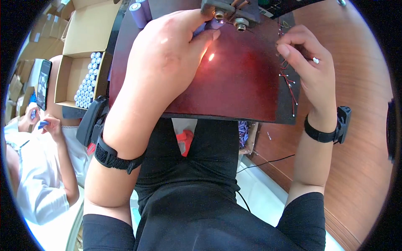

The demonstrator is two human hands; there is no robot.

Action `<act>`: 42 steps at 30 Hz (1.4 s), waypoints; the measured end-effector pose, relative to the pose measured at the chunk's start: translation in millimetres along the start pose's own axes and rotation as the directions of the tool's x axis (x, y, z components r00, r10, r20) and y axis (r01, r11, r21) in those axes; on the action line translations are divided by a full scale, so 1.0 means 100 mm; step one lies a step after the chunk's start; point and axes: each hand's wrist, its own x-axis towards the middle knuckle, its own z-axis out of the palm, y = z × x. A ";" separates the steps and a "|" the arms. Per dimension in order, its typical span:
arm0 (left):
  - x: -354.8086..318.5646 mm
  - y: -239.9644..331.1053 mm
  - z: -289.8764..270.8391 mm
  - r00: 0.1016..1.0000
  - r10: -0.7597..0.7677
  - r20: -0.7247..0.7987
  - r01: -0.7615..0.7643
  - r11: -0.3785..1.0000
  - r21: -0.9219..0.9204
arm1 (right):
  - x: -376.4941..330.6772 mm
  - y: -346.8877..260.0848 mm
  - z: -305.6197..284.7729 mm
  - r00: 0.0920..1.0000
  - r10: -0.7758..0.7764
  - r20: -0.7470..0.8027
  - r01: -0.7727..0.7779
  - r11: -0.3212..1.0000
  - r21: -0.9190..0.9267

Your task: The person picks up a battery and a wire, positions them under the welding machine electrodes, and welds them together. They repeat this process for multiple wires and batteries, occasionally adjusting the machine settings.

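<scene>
My left hand (167,50) reaches to the back of the dark red worktop, its fingers closed on a purple cylindrical battery cell (216,24) under the electrode head (240,26) of what looks like a spot welder. A small bright glow shows at the cell's end. Most of the cell is hidden behind my thumb and the head. To the right, my right hand (312,62) hovers over the worktop's edge, thumb and forefinger pinched together. A small white connector (315,60) shows against its curled fingers; any wire at the fingertips is too fine to make out.
Red-and-black wire leads (289,85) lie along the worktop's (238,94) right edge. Purple cells (138,15) stand at the back left. An open cardboard box (67,90) of blue cells is at left, beside a person (46,175) holding cells. Below the worktop sits another box (251,138).
</scene>
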 end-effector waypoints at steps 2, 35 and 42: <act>0.02 0.05 -0.03 0.988 -0.126 0.087 0.126 0.992 0.007 | -0.04 -0.01 0.02 0.998 0.064 -0.007 -0.064 0.997 0.036; -0.17 0.22 -0.18 0.960 -0.231 0.158 0.255 0.954 -0.155 | -0.55 -0.15 0.65 0.828 0.017 -0.560 -0.030 0.999 -0.013; -0.06 0.22 -0.11 0.947 -0.282 0.154 0.303 0.943 -0.136 | -0.41 -0.07 0.71 0.770 -0.165 -0.616 0.114 0.986 -0.121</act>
